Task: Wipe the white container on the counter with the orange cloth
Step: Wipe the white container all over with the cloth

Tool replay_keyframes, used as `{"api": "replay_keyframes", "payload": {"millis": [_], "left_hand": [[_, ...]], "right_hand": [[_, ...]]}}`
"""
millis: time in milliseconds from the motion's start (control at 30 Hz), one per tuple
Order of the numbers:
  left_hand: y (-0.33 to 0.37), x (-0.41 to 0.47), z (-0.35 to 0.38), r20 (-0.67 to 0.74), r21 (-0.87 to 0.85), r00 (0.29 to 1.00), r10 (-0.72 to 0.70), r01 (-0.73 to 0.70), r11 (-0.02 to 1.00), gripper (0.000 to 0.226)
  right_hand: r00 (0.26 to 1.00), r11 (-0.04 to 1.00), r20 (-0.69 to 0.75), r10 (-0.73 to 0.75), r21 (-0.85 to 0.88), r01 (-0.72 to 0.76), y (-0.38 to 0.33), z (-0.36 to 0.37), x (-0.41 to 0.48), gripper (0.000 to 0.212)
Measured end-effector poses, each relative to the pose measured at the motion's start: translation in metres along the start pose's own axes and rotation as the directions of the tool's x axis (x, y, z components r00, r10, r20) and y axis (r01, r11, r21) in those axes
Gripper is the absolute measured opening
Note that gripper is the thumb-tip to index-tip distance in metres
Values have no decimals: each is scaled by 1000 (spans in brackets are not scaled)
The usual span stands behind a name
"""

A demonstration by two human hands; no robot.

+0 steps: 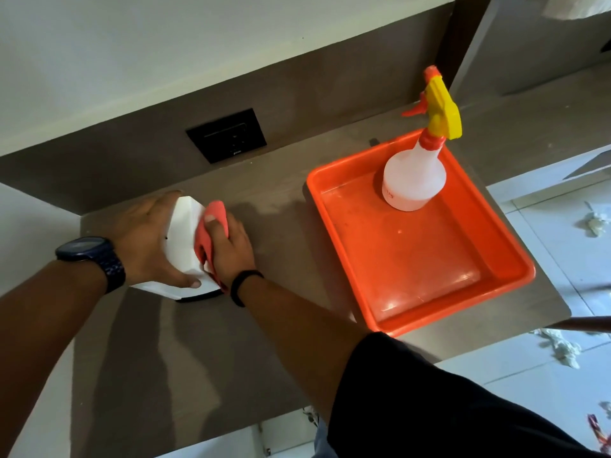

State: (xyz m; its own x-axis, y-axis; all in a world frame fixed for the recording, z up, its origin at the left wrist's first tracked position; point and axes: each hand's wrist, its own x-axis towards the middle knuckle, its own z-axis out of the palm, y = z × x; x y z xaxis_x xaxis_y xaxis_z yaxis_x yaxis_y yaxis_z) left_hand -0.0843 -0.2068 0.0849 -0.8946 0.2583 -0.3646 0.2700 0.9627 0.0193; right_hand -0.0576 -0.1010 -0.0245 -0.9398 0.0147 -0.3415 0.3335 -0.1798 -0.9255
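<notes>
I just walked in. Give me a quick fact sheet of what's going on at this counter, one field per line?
Activity: wiping the white container
Left hand: grips the container, steadying it
Right hand: presses the orange cloth against the container's side
Surface: brown counter
Nearby: orange tray holding an upright spray bottle
Wall: black socket
Floor: crumpled tissues

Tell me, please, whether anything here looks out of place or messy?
Yes: crumpled white scraps litter the tiled floor right of the counter. On the counter itself nothing stands out; the spray bottle stands upright in the orange tray.
</notes>
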Motion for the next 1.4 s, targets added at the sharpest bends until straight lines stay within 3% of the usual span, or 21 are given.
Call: {"api": "replay_keyframes", "payload": {"millis": [133,367,433,567,633,767,900,967,1100,1200,1400], "left_hand": [[0,-1,0,-18,-16,1000,-1,1,1000,134],[-4,-1,3,-13,9,1000,-12,12,1000,142],[-4,-1,3,-17,24,1000,-16,16,1000,144],[-1,-1,1,-7,35,1000,-15,15,999,143],[1,-2,0,-16,29,1000,-16,16,999,141],[2,-2,-1,-31,4,999,4,-4,1000,134],[1,-3,-3,14,9,1000,13,-13,1000,141],[0,-2,-4,19,-14,1000,5,-5,1000,142],[-3,0,-2,19,16,1000,4,-4,1000,141],[-5,1,0,4,34,1000,-4,4,999,141],[-12,2,3,-4,-26,1000,15,-15,1000,142]], "right_hand": [[1000,999,-23,-16,48,17,7,1,-14,55],[970,970,22,-241,-19,241,-20,1,4,48],[977,977,10,-214,-11,214,-17,2,6,46],[999,1000,-46,-10,14,11,-6,4,-4,46],[999,1000,-53,5,29,-4,0,3,-12,45],[987,987,-66,-145,60,149,-4,4,-23,45],[965,966,-38,-258,3,258,-27,5,-9,44],[976,977,-23,-215,-9,215,-29,5,-2,44],[999,1000,-28,22,15,-22,-19,3,-3,47],[998,997,-29,63,35,-62,-11,2,-12,39],[983,983,-15,-181,38,181,-26,6,-3,36]]}}
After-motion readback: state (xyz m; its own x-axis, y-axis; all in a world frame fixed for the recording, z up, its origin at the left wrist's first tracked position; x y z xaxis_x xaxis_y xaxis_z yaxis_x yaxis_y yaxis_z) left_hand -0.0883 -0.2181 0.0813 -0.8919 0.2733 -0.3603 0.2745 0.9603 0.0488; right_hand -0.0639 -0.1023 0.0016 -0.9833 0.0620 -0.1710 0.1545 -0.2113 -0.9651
